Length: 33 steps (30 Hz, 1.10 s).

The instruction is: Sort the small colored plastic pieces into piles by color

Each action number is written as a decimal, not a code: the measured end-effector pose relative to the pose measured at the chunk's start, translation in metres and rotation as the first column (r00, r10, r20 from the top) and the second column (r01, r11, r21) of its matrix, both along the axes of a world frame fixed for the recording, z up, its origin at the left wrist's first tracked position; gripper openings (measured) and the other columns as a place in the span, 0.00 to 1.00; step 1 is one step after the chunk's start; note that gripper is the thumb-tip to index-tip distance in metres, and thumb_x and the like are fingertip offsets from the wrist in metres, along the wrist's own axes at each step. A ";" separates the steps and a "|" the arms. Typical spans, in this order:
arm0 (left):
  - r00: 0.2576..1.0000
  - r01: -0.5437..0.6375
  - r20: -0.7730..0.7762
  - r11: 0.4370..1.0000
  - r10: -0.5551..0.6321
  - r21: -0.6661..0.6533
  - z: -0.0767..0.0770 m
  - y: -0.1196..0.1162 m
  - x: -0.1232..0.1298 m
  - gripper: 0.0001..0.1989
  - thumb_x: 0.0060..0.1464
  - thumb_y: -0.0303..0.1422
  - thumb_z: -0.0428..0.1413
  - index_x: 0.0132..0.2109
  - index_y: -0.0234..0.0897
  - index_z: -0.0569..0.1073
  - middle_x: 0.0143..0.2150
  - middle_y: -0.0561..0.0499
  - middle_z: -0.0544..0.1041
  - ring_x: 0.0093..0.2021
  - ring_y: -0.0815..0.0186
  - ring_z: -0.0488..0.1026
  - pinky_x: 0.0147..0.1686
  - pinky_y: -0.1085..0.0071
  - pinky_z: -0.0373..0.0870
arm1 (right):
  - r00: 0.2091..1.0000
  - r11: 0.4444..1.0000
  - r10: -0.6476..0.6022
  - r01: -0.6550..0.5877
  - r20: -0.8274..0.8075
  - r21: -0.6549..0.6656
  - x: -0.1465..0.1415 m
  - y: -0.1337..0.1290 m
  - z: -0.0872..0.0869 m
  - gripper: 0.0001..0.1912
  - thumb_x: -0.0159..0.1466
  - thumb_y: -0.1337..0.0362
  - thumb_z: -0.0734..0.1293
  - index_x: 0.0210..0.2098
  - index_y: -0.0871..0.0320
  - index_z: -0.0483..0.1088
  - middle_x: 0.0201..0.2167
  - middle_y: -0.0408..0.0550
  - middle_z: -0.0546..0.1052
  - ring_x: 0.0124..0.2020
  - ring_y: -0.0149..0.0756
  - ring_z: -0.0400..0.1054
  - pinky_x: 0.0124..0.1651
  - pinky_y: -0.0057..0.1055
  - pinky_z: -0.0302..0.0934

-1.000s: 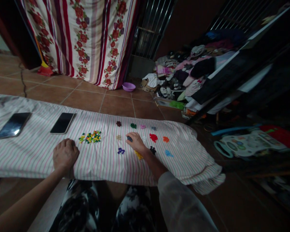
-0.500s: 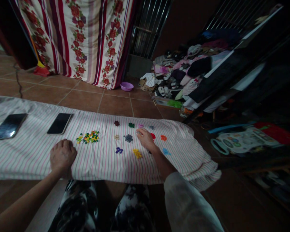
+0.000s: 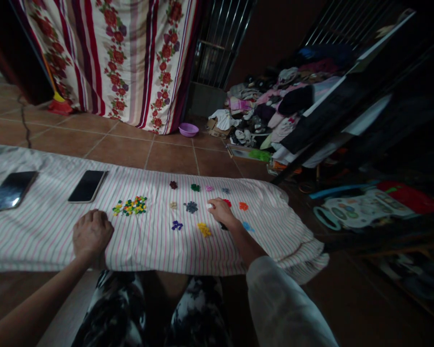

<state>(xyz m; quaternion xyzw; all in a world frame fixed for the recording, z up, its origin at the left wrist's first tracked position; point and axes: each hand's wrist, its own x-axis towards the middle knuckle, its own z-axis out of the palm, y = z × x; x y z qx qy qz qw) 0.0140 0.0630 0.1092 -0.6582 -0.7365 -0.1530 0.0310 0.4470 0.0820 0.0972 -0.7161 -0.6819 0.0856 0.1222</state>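
Observation:
Small coloured pieces lie in separate piles on a striped cloth [image 3: 144, 246]. My right hand [image 3: 221, 212] reaches among them, fingers pinched at a small white pile [image 3: 210, 206]; what the fingertips hold is too small to make out. Close around it are the red pile [image 3: 227, 203], the dark grey pile [image 3: 191, 207], the pink pile [image 3: 209, 188] and the yellow pile [image 3: 204, 229]. My left hand [image 3: 93, 233] rests on the cloth with its fingers curled in, left of a mixed pile [image 3: 130, 206] of green, yellow, orange and white pieces.
Two dark phones, one nearer [image 3: 87, 186] and one farther left [image 3: 11, 191], lie on the cloth. Beyond it are a purple bowl [image 3: 188, 129] on the tiled floor, a floral curtain [image 3: 130, 62] and heaped clothes [image 3: 267, 106].
My right hand has moved slightly toward me, away from the pink pile, and the white pieces now show at its fingertips. My left hand stays in place. The view has shifted a little.

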 end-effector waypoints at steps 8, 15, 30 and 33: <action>1.000 0.005 -0.008 0.999 -0.005 -0.037 0.001 0.001 0.000 0.15 0.59 0.32 0.43 0.44 0.31 0.72 0.47 0.35 0.75 0.48 0.50 0.71 0.48 0.55 0.66 | 0.998 1.000 -0.001 0.003 -0.068 0.026 -0.001 -0.001 -0.003 0.14 0.58 0.73 0.68 0.43 0.56 0.79 0.40 0.51 0.77 0.42 0.38 0.70 0.48 0.32 0.61; 1.000 -0.003 -0.009 0.998 0.002 -0.064 0.005 -0.001 0.001 0.16 0.59 0.32 0.44 0.44 0.29 0.72 0.47 0.34 0.75 0.48 0.49 0.72 0.47 0.55 0.66 | 0.990 0.990 0.011 0.009 -0.143 0.138 0.011 -0.007 0.005 0.14 0.58 0.70 0.68 0.44 0.57 0.78 0.42 0.50 0.78 0.41 0.36 0.71 0.48 0.32 0.63; 0.999 0.030 -0.013 0.999 -0.031 -0.033 0.003 -0.003 -0.001 0.15 0.59 0.32 0.43 0.44 0.29 0.72 0.46 0.32 0.75 0.49 0.46 0.72 0.46 0.54 0.65 | 0.954 0.954 -0.150 0.209 -0.261 0.213 0.058 -0.079 0.003 0.12 0.60 0.64 0.64 0.38 0.54 0.79 0.39 0.48 0.81 0.42 0.39 0.74 0.49 0.36 0.66; 1.000 0.019 -0.013 0.999 -0.019 -0.029 0.001 -0.003 -0.001 0.16 0.59 0.32 0.43 0.43 0.29 0.72 0.46 0.32 0.75 0.49 0.47 0.72 0.46 0.54 0.65 | 0.968 0.969 -0.052 0.108 -0.246 0.220 0.044 -0.080 -0.004 0.11 0.60 0.64 0.65 0.39 0.56 0.78 0.41 0.50 0.81 0.44 0.41 0.74 0.51 0.38 0.65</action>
